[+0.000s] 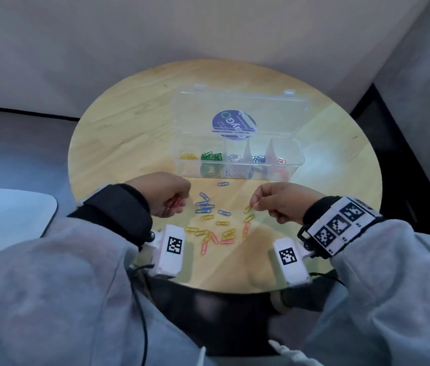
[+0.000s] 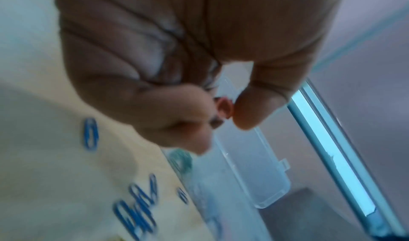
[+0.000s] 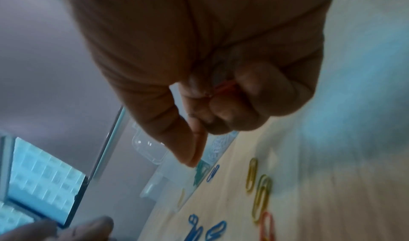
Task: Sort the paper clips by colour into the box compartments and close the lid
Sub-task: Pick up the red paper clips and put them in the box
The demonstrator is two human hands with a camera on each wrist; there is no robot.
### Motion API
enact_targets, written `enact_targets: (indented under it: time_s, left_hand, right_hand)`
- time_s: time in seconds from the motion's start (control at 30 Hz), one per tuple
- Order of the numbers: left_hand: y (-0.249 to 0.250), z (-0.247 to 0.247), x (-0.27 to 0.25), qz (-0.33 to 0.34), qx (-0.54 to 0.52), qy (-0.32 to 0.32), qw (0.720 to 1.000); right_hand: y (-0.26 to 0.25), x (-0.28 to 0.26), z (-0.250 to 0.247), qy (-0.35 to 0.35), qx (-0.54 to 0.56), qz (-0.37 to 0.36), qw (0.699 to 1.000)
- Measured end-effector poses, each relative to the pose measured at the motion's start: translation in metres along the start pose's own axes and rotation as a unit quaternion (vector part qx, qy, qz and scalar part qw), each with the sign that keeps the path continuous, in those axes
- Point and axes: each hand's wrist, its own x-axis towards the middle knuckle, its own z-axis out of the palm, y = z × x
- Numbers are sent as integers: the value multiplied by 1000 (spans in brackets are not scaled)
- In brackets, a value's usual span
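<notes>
In front of the open box (image 1: 237, 165), we are gathering red clips (image 1: 174, 203) in the left hand (image 1: 166, 196) while the right hand (image 1: 277, 202), gripping red clips too, is pinching toward a yellow clip (image 1: 247, 209) on the surface (image 1: 129, 143); colours should be kept separate.

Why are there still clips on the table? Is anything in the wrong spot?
Nothing looks wrong. Loose blue, yellow and red clips lie on the table waiting to be sorted. In the open box each compartment seems to hold one colour.
</notes>
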Motion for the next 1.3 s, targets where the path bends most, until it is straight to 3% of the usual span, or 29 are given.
enact_targets:
  time_s: [0.13,0.23,0.43,0.5,0.6,0.77,0.93,1.03,1.13,1.23,1.3]
  left_hand:
    - [1,11,-13,17,-158,-26,987]
    - [2,21,-16,28,-147,-16,989]
    - [5,35,-14,60,109,-29,992]
    - [4,41,-14,55,271,-10,961]
    - [4,52,-15,18,459,7,888]
    - [6,69,-8,-34,541,-7,840]
    - [3,74,-3,-15,561,19,827]
    - [2,77,-2,-3,555,18,831]
    - [0,68,-3,4,496,30,868]
    - [-1,50,-2,22,402,16,915]
    - [-2,39,-3,34,286,-23,957]
  right_hand:
    - [-7,-6,1,-3,-148,-37,988]
    - [-9,-8,9,5,-261,-73,963]
    - [-2,2,20,-10,-342,-80,936]
    - [2,7,22,-11,-351,-71,934]
    - [4,13,23,-16,-362,-77,929]
    - [0,15,25,-25,-395,-96,914]
    - [2,15,23,-37,-392,-71,916]
    - [1,12,21,-37,-381,-64,922]
    - [1,11,11,-41,-313,-62,947]
    - [0,10,2,-68,-112,-40,991]
    - [1,11,-1,-83,41,-27,995]
